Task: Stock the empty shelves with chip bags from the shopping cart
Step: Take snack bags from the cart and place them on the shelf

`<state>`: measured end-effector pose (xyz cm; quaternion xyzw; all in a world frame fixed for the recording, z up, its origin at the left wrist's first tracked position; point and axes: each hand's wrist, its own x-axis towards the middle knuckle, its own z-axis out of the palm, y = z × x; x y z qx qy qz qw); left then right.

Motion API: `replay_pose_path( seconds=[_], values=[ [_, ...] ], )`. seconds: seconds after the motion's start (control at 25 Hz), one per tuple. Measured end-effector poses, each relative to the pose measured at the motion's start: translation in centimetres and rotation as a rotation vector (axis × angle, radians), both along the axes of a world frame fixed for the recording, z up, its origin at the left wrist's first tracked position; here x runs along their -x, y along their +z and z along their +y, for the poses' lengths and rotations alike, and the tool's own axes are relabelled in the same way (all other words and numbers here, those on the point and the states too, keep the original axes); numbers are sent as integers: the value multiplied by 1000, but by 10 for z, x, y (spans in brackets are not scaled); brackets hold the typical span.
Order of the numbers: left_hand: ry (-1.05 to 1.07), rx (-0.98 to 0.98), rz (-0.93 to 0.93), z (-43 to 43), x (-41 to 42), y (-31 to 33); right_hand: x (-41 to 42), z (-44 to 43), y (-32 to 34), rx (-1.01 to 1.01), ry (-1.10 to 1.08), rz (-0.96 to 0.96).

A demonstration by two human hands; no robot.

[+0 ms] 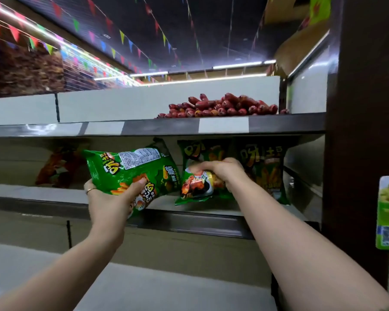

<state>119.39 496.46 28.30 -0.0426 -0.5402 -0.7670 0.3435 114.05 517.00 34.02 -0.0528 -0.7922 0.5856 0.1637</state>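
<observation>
Left hand (109, 198): fingers and thumb curled round the lower end of 1 green chip bag (130, 169), a ring (90, 190) on 1 finger.
Held bag: tilted, clear of the middle shelf (32, 190), in front of it.
Right hand (220, 170): closed from above on a second green chip bag (198, 187), crumpling its front.
Second bag: lower edge on the middle shelf, just left of a third green bag (265, 169) standing upright.
Further left: 1 blurred orange-red bag (59, 167) on the same shelf.
Upper shelf (144, 126): a heap of red sausages (224, 106).
</observation>
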Motion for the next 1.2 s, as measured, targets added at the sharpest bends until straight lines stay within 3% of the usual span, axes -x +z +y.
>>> replay_pose_path(
  seconds=[0.12,0.28,0.36,0.56,0.68,0.88,1.08,1.2],
  values=[
    [1,-32,-27,2,10,-3,19,3,-1,-44,-25,-108],
    [-54,-48,-64,-1,31,-5,51,9,-14,193,33,-78],
    [-73,-42,-76,0,40,-7,62,7,-21,220,40,-87],
    [-132,-73,-70,-2,56,-11,86,7,-26,-44,-101,-82],
    [-158,-64,-56,-2,62,-11,90,12,-17,-273,-102,-139],
    [-207,-34,-75,-1,63,-10,90,13,-14,-472,-89,-170],
    [-279,-21,-89,-6,60,-8,77,1,-8,-548,-105,-199],
    [-328,-13,-103,-9,57,-6,55,-10,0,-521,-151,-113]
  ],
)
